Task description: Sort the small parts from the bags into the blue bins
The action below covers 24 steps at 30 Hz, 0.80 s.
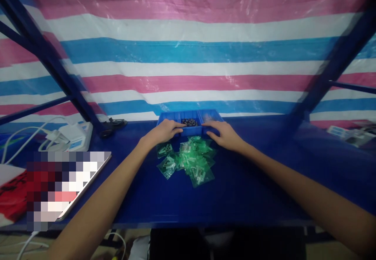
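A blue divided tray (192, 131) stands against the striped sheet at the back of the table. Its middle compartment holds many small dark parts (190, 123), and its right one has small clear or pale pieces (208, 118). My left hand (167, 130) grips the tray's front wall at the left, its fingers over the rim and thumb in front. On the right, my right hand (223, 132) grips the same wall in a similar way. What lies in the left compartment is partly hidden. Just in front of the tray is a pile of small green-tinted plastic bags (190, 158) with small parts inside.
At the left lie a tablet-like device (85, 185) with a blurred screen, a red package (13, 197), a white power strip (84, 136) with cables and a black cable (116, 123). Blue frame posts (55, 68) rise on both sides. Pale items (349, 134) sit at far right.
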Motion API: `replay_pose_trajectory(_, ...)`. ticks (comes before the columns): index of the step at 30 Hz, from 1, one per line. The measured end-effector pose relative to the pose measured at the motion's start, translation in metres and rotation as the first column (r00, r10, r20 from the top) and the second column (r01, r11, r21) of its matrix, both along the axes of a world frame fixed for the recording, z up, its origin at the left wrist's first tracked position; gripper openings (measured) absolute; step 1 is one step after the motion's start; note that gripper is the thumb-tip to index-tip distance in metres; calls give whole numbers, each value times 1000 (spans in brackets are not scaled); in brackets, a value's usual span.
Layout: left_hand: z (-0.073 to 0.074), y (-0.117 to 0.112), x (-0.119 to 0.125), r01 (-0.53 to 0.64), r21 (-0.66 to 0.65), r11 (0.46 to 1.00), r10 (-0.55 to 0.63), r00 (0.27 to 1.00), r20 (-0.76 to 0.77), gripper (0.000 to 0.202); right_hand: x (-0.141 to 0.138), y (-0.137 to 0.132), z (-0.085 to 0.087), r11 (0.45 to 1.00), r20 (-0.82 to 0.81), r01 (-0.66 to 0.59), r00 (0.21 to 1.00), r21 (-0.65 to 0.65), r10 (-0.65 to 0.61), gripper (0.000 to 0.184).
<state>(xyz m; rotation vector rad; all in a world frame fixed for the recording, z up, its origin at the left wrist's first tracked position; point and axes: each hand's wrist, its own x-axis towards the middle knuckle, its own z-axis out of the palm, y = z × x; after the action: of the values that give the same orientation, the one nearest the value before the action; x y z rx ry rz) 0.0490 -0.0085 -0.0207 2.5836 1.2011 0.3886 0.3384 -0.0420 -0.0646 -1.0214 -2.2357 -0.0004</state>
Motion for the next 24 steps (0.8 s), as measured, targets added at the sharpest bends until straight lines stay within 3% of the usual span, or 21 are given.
replay_pose_trajectory(10, -6, -2, 1, -7, -18, 1000, 8, 998, 58, 48, 1, 2, -4, 1000, 23, 6, 1000, 12, -6, 39)
replay_pose_trajectory(14, 16, -13, -4, -40, 22, 999, 41, 998, -50, 60, -2, -5, 2, 997, 91, 16, 996, 79, -24, 37)
replay_pose_trajectory(17, 39, -37, -13, -216, 164, 963, 230, 970, -76, 64, -10, -22, 14, 985, 118, 1, 993, 171, -21, 36)
replay_pose_trajectory(19, 45, -58, -21, -287, 141, 947, 303, 946, -111, 60, -19, -36, 21, 987, 132, -74, 990, 145, 55, 35)
replay_pose_trajectory(22, 31, -87, -30, -183, -33, 983, 177, 975, -135, 67, -31, -53, 24, 969, 242, -241, 939, -48, 246, 42)
replay_pose_trajectory(24, 15, -101, -33, -123, -96, 988, 111, 986, -127, 85, -36, -59, 21, 954, 302, -271, 905, -131, 298, 53)
